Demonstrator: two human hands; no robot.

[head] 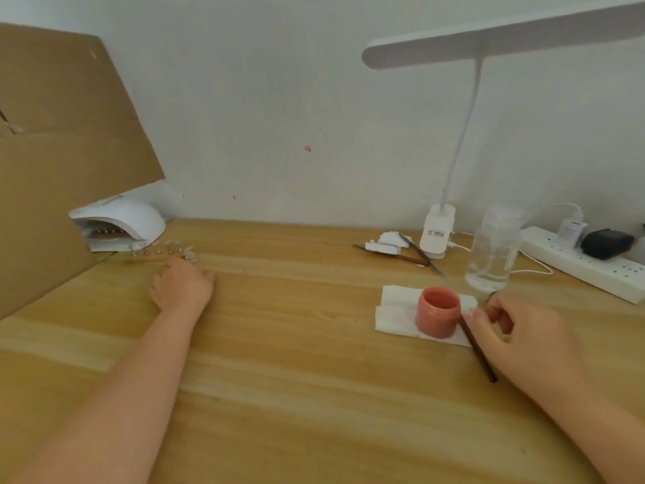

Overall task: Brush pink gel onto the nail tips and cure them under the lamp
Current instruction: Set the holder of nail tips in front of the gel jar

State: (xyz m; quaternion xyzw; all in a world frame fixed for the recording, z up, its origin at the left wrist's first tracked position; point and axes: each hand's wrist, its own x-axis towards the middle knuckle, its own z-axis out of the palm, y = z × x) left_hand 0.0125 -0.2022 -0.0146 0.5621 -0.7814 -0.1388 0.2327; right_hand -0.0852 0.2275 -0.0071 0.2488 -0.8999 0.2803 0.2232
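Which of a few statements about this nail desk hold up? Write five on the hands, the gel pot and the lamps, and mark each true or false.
1. The pink gel pot stands open on a white tissue. True.
2. The right hand holds a thin brown brush beside the pot. True.
3. The left hand is lifting the clear jar. False: it rests on the table at a strip of nail tips; the jar stands untouched at the right.
4. A strip of nail tips lies inside the curing lamp. True.
5. The desk lamp stands beside the cardboard. False: it stands at the right, near the power strip.
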